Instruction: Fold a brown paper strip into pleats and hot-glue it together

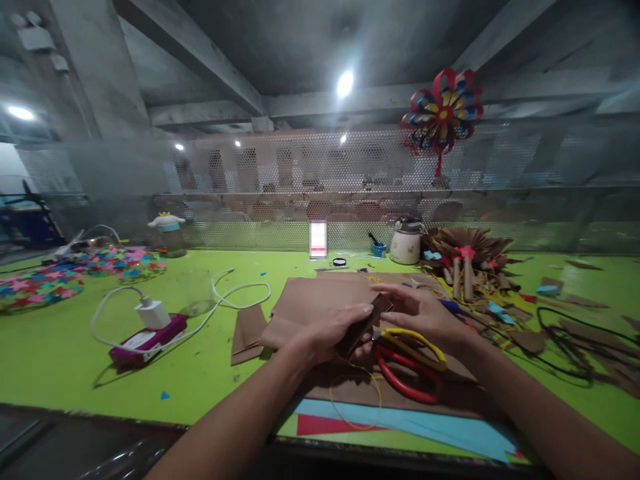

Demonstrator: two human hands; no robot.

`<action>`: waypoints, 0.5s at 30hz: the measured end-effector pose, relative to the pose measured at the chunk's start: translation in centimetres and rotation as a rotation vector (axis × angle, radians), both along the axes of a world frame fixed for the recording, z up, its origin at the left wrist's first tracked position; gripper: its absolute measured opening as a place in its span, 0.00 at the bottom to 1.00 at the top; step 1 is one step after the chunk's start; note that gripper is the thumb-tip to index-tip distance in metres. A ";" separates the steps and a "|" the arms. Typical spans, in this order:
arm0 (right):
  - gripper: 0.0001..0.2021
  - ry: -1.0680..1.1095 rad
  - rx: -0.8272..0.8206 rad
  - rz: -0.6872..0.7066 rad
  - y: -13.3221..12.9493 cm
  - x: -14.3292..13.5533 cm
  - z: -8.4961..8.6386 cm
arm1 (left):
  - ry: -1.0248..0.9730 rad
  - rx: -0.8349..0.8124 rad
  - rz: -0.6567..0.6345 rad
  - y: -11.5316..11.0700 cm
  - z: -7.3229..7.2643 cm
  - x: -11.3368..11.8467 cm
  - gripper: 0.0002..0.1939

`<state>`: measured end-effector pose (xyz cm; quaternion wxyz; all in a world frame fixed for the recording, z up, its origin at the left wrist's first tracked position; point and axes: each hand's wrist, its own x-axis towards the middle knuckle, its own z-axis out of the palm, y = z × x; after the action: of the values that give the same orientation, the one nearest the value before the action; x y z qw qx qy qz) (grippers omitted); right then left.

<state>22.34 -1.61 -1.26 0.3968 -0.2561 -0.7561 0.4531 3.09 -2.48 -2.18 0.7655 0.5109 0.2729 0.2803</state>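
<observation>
A folded stack of dark brown paper (357, 331) is gripped by my left hand (333, 327), with the thumb on top and fingertips showing below it. My right hand (417, 310) touches the stack's upper right end with its fingers. Scissors with yellow and red handles (407, 383) lie just below my right hand, on brown paper sheets. A large sheet of brown paper (315, 297) spreads behind my left hand. Yellow thread (380, 400) loops down in front of the stack, over light blue paper (400, 420) and red paper (325, 425).
On the green table (210, 387) a purple power strip (145, 343) with a white cable sits left. Small brown pieces (249, 333) lie nearer. A phone (318, 240), a white jar (405, 241) and fan-folded brown paper (465, 243) stand behind; paper stars (120, 263) are far left.
</observation>
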 end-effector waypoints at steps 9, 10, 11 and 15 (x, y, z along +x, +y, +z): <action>0.24 0.174 -0.127 -0.186 0.7 -0.9 -0.8 | -0.061 0.051 0.005 -0.6 0.1 0.5 0.12; 0.23 0.176 -0.127 -0.219 0.8 -0.9 -0.9 | -0.069 0.070 0.026 -0.6 0.1 0.5 0.13; 0.21 0.177 -0.123 -0.255 0.9 -1.0 -1.0 | -0.074 0.083 0.052 -0.5 0.0 0.5 0.13; 0.13 0.164 -0.082 -0.389 1.1 -1.2 -1.6 | -0.041 0.079 0.144 0.0 -0.2 0.4 0.15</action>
<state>21.10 -0.56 -2.86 0.5263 -0.3751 -0.6386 0.4177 3.49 -2.48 -2.34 0.7281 0.5140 0.2820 0.3553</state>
